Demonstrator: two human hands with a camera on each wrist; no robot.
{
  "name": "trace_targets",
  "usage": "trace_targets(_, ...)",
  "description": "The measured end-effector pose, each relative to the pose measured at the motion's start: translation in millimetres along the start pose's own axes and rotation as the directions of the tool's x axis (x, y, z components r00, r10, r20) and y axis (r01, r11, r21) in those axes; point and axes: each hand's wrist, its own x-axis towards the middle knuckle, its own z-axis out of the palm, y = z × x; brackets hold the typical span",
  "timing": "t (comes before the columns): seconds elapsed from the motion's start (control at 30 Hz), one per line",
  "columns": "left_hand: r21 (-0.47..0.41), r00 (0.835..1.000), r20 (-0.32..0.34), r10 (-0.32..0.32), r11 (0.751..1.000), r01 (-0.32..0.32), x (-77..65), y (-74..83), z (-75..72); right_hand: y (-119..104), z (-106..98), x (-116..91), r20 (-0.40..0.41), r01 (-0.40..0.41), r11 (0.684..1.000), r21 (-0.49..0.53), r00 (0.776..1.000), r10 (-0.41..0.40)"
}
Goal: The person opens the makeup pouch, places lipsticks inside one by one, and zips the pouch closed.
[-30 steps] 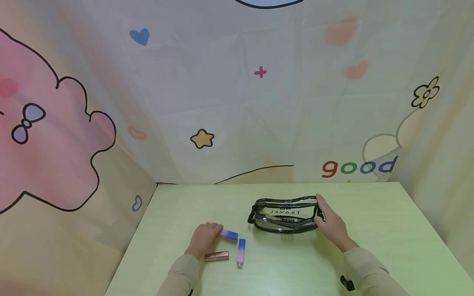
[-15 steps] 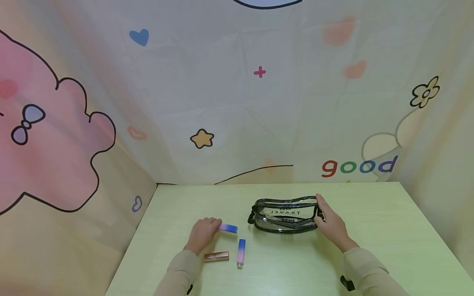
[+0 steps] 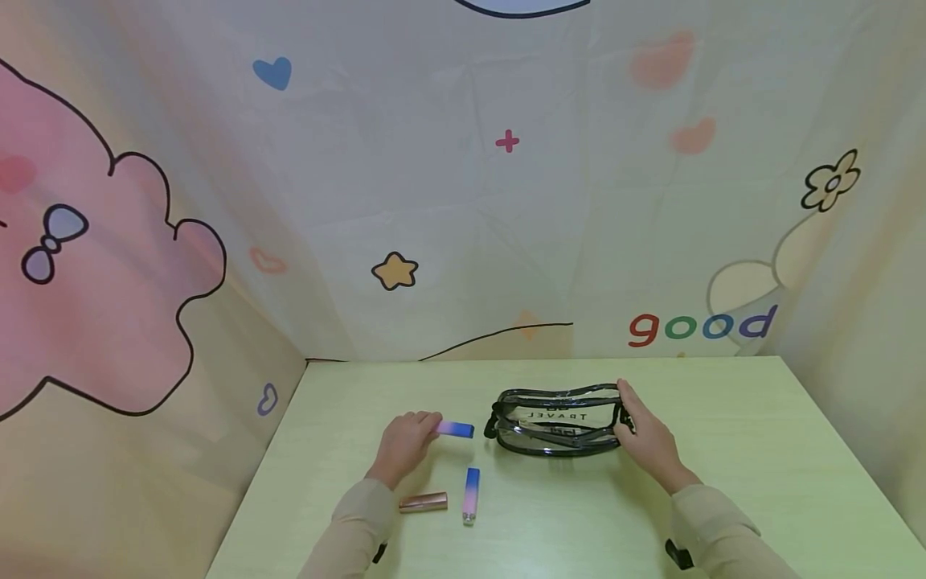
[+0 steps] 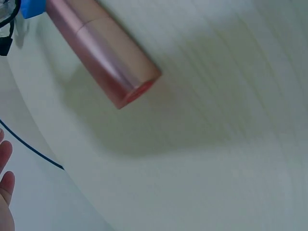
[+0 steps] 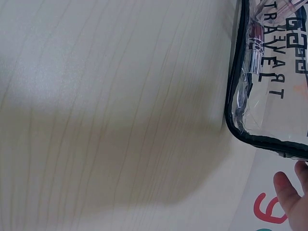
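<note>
The left hand (image 3: 405, 446) pinches a pink-and-blue tube (image 3: 456, 429) by its pink end, fingertips closed round it; the blue end sticks out toward the clear pouch (image 3: 557, 441), just short of its left end. Whether the tube touches the table (image 3: 760, 458) is unclear. It is nearer the table's left edge than its right. The pouch sits toward the far edge, about midway between the side edges, and the right hand (image 3: 649, 442) holds its right end, thumb on the near side and fingers higher up.

The tube looks light, stiff and smooth, so it might slip or twist in so short a pinch; its straight sides should offer the surest hold. The pouch seems soft and floppy, its dark piping being the firmer place to grip.

Nearer the front, a second pink-and-blue tube (image 3: 471, 494) lies with its blue end toward the far edge, beside a rose-gold tube (image 3: 424, 503), likely hard, glossy and slick.
</note>
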Motion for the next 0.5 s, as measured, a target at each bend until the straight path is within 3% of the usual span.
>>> trace_targets(0.5,-0.016,0.998,-0.057,-0.014,1.0,0.013,25.3,17.1,-7.9,0,0,0,-0.004,0.002,1.0,-0.006,1.0,-0.002)
